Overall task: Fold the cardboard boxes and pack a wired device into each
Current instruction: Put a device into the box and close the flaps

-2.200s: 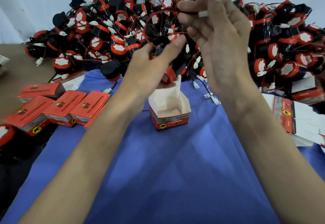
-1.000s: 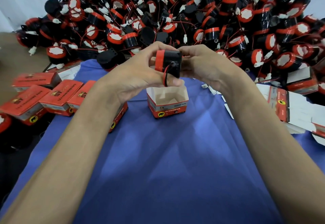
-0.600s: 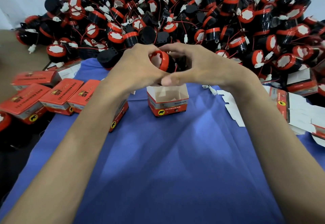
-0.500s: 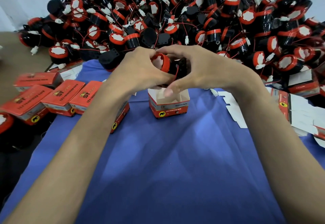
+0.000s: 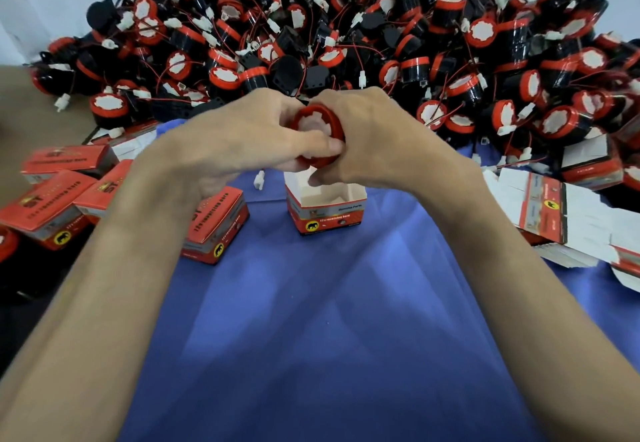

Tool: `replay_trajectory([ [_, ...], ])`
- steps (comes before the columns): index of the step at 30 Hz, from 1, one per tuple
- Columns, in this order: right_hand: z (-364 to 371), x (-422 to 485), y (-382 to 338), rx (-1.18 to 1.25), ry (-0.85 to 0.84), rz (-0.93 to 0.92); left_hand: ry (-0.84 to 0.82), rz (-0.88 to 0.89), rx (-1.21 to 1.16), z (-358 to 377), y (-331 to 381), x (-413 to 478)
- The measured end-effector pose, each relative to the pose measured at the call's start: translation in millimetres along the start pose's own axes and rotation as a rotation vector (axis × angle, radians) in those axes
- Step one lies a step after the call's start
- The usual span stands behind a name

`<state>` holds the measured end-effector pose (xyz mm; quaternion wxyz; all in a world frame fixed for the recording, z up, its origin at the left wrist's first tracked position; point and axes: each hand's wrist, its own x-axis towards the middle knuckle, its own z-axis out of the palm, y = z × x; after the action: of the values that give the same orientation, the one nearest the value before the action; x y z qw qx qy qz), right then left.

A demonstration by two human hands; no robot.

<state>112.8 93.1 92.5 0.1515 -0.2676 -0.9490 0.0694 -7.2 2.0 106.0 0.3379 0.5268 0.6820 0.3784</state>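
Two grips on one device (image 5: 317,122): my left hand (image 5: 242,136) and right hand (image 5: 377,143) curl round it above the box (image 5: 329,213); I'd centre it, then lower squarely.

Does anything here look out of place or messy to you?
One small thing: a white connector lies on the blue cloth left of the open box, with no wire visible from it. Otherwise nothing looks damaged.

device (image 5: 318,126) mostly covered, flat cartons (image 5: 571,214) cropped right
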Motion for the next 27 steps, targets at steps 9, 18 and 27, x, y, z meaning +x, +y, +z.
replay_trajectory([
  [9, 3.8, -4.0, 3.2, -0.076, 0.092, -0.019, 0.050, -0.017, 0.107, 7.8, 1.9, -0.3],
  [18, 23.4, 3.5, 4.2, 0.087, 0.015, -0.046, 0.525, 0.120, 0.291, 39.5, -62.7, 3.4],
  [27, 35.9, -5.7, 31.8, 0.404, -0.138, -0.027, 0.604, 0.307, -0.025, 64.8, -102.4, 9.4],
])
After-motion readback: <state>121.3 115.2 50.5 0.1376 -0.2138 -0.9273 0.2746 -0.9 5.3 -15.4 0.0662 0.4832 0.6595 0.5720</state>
